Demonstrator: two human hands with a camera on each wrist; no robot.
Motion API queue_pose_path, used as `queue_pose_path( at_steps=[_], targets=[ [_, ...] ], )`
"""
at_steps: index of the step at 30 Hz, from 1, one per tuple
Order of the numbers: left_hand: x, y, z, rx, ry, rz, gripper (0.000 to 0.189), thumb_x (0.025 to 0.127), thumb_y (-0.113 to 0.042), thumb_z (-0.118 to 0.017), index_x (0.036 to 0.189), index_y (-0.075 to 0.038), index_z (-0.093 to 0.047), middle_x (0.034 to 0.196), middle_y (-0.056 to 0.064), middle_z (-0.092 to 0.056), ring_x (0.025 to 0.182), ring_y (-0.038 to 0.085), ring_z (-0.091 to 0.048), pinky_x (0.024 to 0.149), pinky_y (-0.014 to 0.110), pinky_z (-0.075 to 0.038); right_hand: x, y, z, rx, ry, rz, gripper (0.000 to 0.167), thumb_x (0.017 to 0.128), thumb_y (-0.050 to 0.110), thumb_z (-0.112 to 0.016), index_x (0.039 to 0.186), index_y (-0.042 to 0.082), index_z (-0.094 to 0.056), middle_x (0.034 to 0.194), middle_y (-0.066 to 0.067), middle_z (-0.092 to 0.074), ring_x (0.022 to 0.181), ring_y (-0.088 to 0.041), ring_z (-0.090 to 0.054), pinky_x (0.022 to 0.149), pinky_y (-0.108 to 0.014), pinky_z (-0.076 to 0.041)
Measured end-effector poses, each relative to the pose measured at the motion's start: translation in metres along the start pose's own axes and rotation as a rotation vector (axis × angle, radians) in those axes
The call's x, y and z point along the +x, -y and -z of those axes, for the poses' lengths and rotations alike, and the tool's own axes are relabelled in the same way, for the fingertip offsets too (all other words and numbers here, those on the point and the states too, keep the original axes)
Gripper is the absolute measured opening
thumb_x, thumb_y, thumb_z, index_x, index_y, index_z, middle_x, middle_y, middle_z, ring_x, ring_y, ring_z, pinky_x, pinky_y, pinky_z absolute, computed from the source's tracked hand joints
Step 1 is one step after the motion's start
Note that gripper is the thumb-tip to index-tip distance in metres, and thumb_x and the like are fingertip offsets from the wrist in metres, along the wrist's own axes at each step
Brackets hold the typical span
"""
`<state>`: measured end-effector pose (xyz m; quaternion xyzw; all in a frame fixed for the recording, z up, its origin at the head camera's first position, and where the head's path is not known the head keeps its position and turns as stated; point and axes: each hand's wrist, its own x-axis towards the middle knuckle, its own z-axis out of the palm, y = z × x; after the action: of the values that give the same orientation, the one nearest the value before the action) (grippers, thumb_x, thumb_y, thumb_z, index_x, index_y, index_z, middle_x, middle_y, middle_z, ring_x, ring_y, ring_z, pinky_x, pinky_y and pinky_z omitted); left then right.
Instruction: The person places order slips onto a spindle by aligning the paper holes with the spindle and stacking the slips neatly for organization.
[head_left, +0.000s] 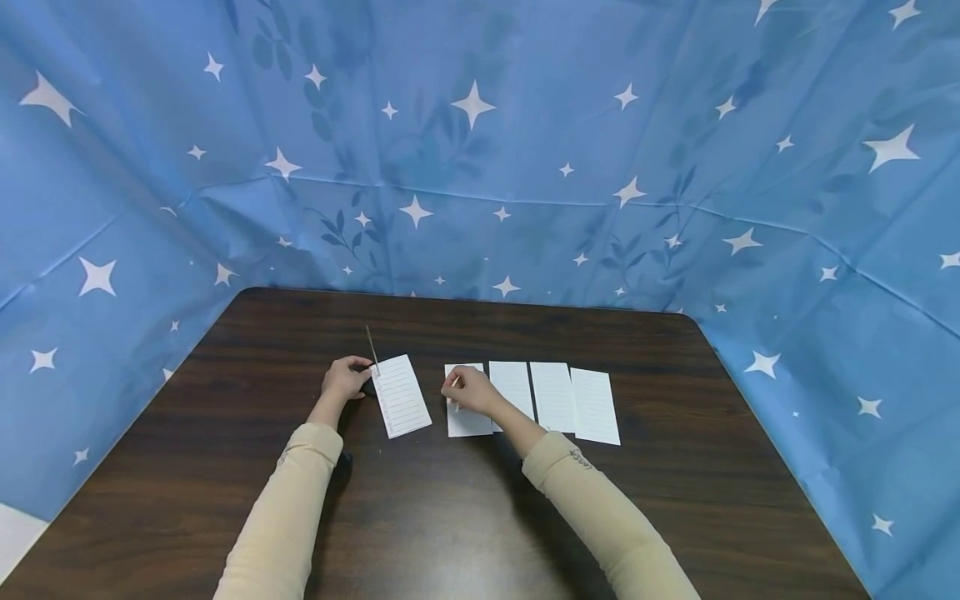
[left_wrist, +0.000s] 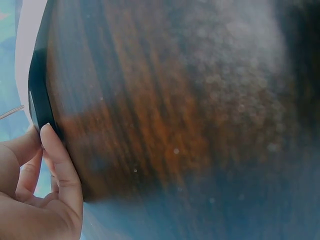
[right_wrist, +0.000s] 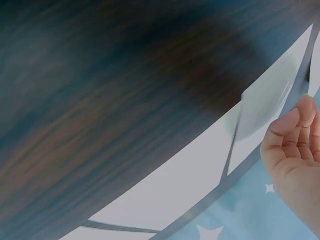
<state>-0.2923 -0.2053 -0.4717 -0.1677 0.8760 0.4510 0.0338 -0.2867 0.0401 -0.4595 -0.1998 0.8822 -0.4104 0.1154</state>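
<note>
In the head view my left hand [head_left: 347, 379] grips the left edge of a white lined card [head_left: 401, 396], which lies tilted. A thin brownish rod [head_left: 372, 348] sticks up at that card's upper left corner. In the left wrist view a black-edged item [left_wrist: 40, 90] meets the left fingertips, with white paper behind it; its kind is unclear. Over the leftmost card [head_left: 469, 425] of a row, my right hand [head_left: 472, 392] has thumb and fingers drawn together, pinching what looks like a thin pale strip [head_left: 457, 405], mostly hidden. The right wrist view shows the same curled fingers [right_wrist: 287, 122] above the cards.
Three more white lined cards [head_left: 553, 398] continue the row to the right, the last slightly turned. Everything lies on a dark wood-grain table [head_left: 465, 517]. A blue star-patterned cloth [head_left: 525, 167] hangs behind the far edge and at both sides.
</note>
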Motion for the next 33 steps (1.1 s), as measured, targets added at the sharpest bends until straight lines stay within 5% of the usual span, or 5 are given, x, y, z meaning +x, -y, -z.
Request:
queue_pose_path(
  at_steps=[7, 22, 33],
  targets=[
    [-0.002, 0.002, -0.001, 0.019, -0.007, -0.008, 0.026, 0.094, -0.013, -0.055, 0.117, -0.002, -0.061, 0.090, 0.014, -0.055, 0.049, 0.004, -0.052, 0.050, 0.019, -0.053, -0.006, -0.012, 0.011, -0.140, -0.046, 0.077, 0.008, 0.087, 0.010, -0.064, 0.088, 0.002, -0.062, 0.076, -0.010, -0.061, 0.062, -0.009, -0.046, 0.051, -0.017, -0.037],
    [-0.005, -0.002, 0.001, 0.037, -0.006, -0.015, 0.027, 0.094, -0.014, -0.054, 0.118, -0.002, -0.060, 0.095, 0.017, -0.058, 0.050, 0.004, -0.052, 0.051, 0.019, -0.054, -0.012, -0.023, 0.022, -0.479, -0.109, 0.084, 0.031, 0.081, 0.023, -0.075, 0.101, 0.003, -0.063, 0.099, -0.013, -0.065, 0.092, -0.027, -0.060, 0.083, -0.041, -0.052],
    [-0.003, 0.001, -0.001, 0.042, -0.010, -0.029, 0.027, 0.094, -0.014, -0.054, 0.118, -0.003, -0.060, 0.094, 0.017, -0.058, 0.047, 0.003, -0.052, 0.050, 0.018, -0.053, -0.014, -0.021, 0.026, -0.640, 0.088, 0.015, 0.085, 0.075, 0.051, -0.074, 0.139, 0.004, -0.043, 0.143, -0.019, -0.042, 0.130, -0.040, -0.039, 0.104, -0.057, -0.036]
  ],
)
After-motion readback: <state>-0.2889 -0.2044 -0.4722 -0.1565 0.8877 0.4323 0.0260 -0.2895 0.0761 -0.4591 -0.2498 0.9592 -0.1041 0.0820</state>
